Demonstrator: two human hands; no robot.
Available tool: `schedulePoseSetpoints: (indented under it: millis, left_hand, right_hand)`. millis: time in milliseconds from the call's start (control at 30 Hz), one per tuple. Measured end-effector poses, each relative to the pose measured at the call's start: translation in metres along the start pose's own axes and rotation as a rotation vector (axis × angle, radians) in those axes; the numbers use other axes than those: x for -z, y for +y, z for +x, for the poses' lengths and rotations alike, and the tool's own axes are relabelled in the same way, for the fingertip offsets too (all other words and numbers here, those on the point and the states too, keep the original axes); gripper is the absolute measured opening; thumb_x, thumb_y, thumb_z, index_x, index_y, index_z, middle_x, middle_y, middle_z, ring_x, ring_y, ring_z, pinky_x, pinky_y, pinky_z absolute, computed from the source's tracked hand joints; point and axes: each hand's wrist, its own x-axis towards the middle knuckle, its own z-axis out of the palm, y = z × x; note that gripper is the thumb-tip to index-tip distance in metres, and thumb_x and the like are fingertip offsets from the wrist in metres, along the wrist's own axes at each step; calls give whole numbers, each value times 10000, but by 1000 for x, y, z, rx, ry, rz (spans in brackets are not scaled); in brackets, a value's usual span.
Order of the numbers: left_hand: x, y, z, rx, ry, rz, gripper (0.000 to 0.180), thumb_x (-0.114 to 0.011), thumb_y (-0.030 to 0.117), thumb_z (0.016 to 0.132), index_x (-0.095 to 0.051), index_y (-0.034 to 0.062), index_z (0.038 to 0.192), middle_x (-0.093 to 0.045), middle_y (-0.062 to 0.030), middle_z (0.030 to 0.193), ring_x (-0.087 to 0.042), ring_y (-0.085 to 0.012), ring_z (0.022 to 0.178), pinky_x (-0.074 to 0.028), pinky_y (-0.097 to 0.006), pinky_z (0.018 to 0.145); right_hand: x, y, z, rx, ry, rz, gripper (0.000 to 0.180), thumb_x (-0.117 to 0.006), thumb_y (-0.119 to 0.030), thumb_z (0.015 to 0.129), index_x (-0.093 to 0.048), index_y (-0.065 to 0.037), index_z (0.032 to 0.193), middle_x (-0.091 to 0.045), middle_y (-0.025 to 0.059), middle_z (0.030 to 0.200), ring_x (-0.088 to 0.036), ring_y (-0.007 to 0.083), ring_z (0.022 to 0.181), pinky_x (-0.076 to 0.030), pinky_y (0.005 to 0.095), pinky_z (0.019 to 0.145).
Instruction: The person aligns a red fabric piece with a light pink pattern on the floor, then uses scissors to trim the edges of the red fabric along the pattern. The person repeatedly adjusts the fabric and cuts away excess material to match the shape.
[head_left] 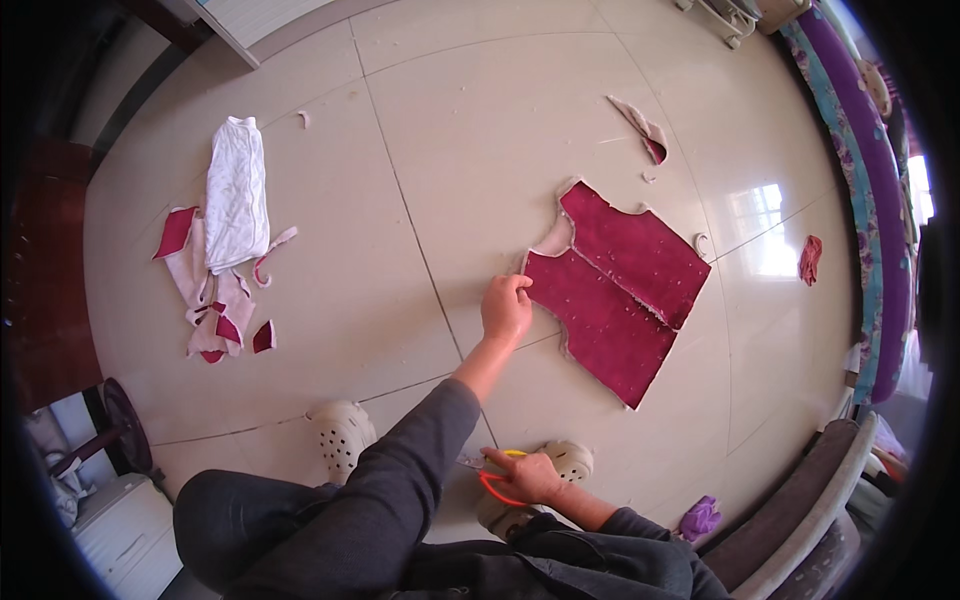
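A dark red cloth garment piece (625, 290) with a pale lining lies flat on the tiled floor, its neckline and armholes cut out. A seam with frayed pale edges runs across its middle. My left hand (507, 306) reaches over and pinches the shoulder corner nearest to it. Lower down, close to my shoes, my right hand (537, 478) is closed round a pair of scissors (489, 484) with orange-red and yellow handles. Their blades point left and are hard to make out.
White folded cloth (238, 195) and several red and pale scraps (228, 310) lie at left. A narrow offcut (642, 128) is beyond the garment piece, a reddish cloth (810, 260) at right. My pale clogs (340, 438) stand in front; a purple bundle (699, 518) lies lower right.
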Motion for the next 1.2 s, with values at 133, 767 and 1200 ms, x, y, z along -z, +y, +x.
schedulePoseSetpoints:
  millis: [133,767,1200]
  left_hand:
    - [-1,11,0,12,34,-179,40,-630,44,812,-624,48,851,-615,-108,853,-598,-282,845,-489,-391,752]
    - [4,8,14,-236,-78,362,368,-578,-13,782,-595,64,1141,-554,-142,1069,-560,-321,995,-476,-413,856]
    - [22,-22,53,-78,-98,27,240,-531,5,843,-639,67,1048,-617,-113,912,-615,-237,821,-507,-342,760]
  right_hand:
    - [5,-3,1,-20,-25,4,537,-593,-444,859,-488,-203,1327,-638,136,682,-647,336,619,-512,447,547]
    - [1,6,-6,-19,-30,-17,555,-578,-456,863,-471,-192,1341,-625,136,654,-632,336,586,-485,444,504]
    - [-10,16,-12,29,58,87,549,-618,-389,825,-502,-118,1288,-622,130,660,-622,345,604,-484,454,532]
